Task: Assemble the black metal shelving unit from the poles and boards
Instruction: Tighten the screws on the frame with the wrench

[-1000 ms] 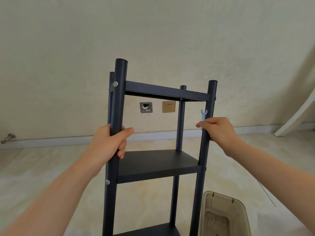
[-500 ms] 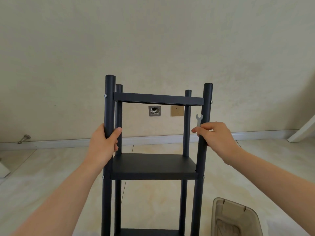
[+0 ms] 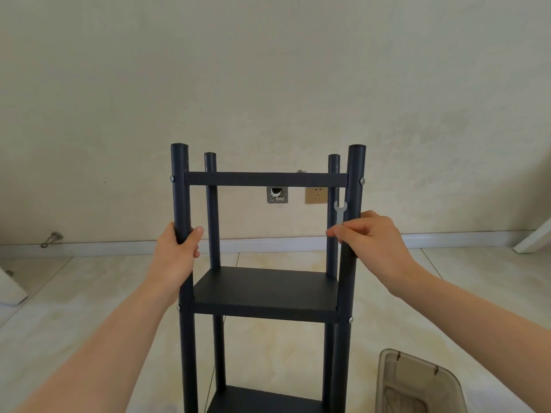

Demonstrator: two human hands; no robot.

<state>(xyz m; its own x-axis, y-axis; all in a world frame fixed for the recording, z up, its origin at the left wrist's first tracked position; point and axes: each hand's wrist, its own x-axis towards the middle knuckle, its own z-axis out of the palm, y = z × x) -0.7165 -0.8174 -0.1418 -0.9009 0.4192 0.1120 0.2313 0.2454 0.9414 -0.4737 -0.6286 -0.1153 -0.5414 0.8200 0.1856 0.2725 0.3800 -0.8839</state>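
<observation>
The wall (image 3: 268,70) fills the upper view and the floor (image 3: 89,293) the lower. The unit (image 3: 265,290) stands upright towards the floor's far edge, its feet out of sight below. A second ago it sat skewed, with one corner swung close. Now it faces square on, with the top board (image 3: 265,179) level and the front poles even. I judge this to be a finished frame being turned into place and checked, since three boards show fixed between four poles. A bin (image 3: 417,383) sits by the floor's near right corner, beside the unit. The left hand (image 3: 176,251) grips the left pole (image 3: 180,189) below the top board, with fingers and thumb wrapped fully round it. The right hand (image 3: 372,236) closes round the right pole (image 3: 354,180) at about the same height and traps a wrench (image 3: 340,211) against it, its open end poking up. A bolt (image 3: 362,181) shows at the top right joint, so a last tightening may be what is left.
</observation>
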